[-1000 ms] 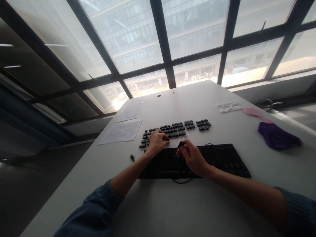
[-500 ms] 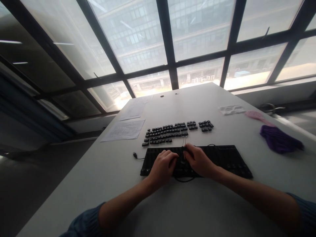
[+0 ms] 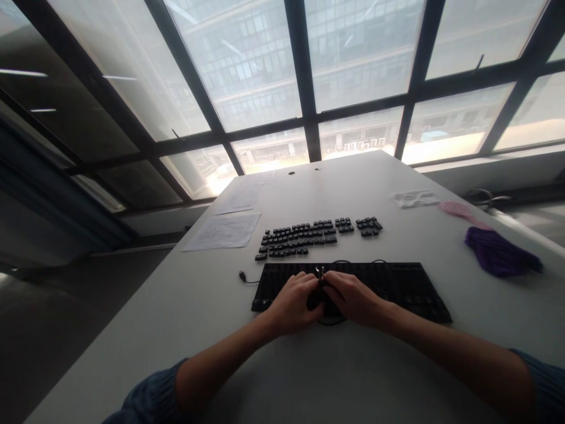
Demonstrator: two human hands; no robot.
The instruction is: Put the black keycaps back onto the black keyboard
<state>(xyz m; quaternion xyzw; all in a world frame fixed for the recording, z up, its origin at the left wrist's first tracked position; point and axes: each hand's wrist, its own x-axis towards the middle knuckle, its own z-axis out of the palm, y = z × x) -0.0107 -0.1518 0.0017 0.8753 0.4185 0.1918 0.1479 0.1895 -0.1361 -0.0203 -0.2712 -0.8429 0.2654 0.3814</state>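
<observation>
A black keyboard lies on the white table, with many of its keys off. Over its middle, my right hand pinches a small keycap puller, whose thin metal wires stick up past the fingertips. Close against it, my left hand has its fingers curled in and its fingertips meet those of the right. Whatever lies between the left fingers is hidden by the hand. Behind the keyboard, loose black keycaps stand in staggered rows.
Papers lie at the table's left side. On the right are a white cloth, a pink item and a purple cloth. The keyboard's USB plug rests left of it. Large windows stand beyond the table.
My right hand has moved slightly left and lowered the puller, its wires now nearer the fingers. My two hands, apart before, now meet at the fingertips. The keycap rows look the same.
</observation>
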